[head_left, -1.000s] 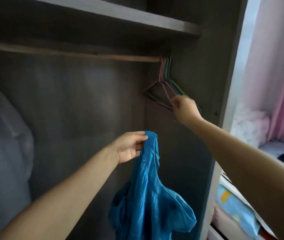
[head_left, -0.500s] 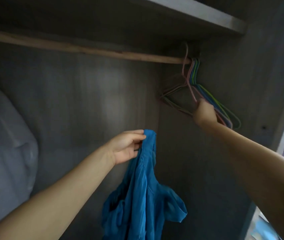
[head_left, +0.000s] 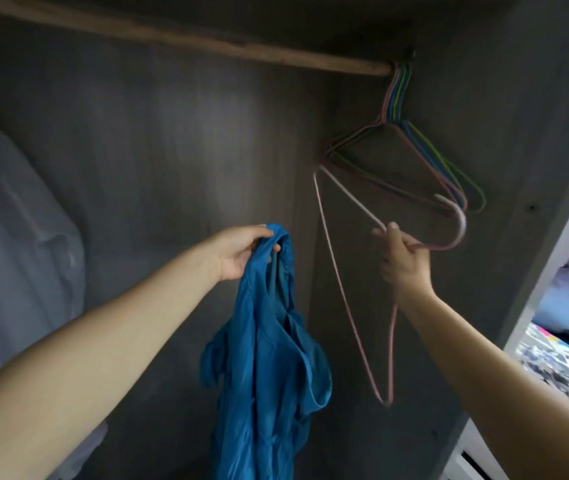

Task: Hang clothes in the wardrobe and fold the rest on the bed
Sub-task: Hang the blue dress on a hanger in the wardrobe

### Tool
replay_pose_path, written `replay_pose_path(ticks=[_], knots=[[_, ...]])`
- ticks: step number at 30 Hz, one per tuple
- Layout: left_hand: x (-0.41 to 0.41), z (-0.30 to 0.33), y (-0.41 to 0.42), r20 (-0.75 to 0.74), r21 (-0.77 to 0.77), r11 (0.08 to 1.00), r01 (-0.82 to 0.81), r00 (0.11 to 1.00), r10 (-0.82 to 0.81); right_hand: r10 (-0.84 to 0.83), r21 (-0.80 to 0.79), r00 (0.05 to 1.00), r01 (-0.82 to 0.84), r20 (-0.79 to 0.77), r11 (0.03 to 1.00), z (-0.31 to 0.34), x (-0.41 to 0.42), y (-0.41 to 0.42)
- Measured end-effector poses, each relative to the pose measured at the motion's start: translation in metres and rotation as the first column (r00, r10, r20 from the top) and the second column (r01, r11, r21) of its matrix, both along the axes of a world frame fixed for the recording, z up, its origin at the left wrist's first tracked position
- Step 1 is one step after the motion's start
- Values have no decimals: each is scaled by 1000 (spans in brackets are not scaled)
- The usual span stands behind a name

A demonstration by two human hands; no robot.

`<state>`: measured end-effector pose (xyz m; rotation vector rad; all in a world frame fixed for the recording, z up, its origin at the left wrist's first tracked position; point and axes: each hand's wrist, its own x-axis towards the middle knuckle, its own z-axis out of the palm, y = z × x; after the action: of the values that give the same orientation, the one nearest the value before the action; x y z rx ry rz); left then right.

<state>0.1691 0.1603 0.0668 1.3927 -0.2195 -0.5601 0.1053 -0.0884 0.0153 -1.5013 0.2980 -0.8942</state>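
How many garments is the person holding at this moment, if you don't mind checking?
1: a blue garment hanging from the left hand. The right hand holds only a pink hanger.

Garment (head_left: 269, 341) left of hanger (head_left: 355, 285)

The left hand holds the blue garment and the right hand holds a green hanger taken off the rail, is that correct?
Not quite: in the head view the hanger in the right hand is pink, not green. The left hand does hold the blue garment.

Wooden rail (head_left: 179, 39): coloured hangers (head_left: 414, 157) bunched right end.
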Motion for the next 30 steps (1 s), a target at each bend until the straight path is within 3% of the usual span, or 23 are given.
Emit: replay_pose_path(ticks=[4,8,12,18,22,27,30], knots=[[-2,-12,-8,-62,14,1000,-26,998,27,185,154,939,-237,291,959,18,-37,7],[-12,-15,-19,-66,16,1000,-25,997,26,237,188,882,-335,407,923,24,-58,24],[-25,-12,-26,-32,18,999,-26,999,27,256,186,877,-354,407,916,12,-66,39],[-25,-8,-9,-96,-130,983,-127,989,115,413,170,892,-443,185,880,-38,-81,43],[-30,-23,-4,-158,-134,974,-184,974,162,453,160,885,-466,112,870,-42,-92,36],[-47,-20,-21,-167,-160,979,-125,981,98,413,136,859,-468,301,873,-23,-96,42],[-51,-4,-29,-151,-233,964,-129,984,96,424,132,851,-480,312,867,-32,-96,48]])
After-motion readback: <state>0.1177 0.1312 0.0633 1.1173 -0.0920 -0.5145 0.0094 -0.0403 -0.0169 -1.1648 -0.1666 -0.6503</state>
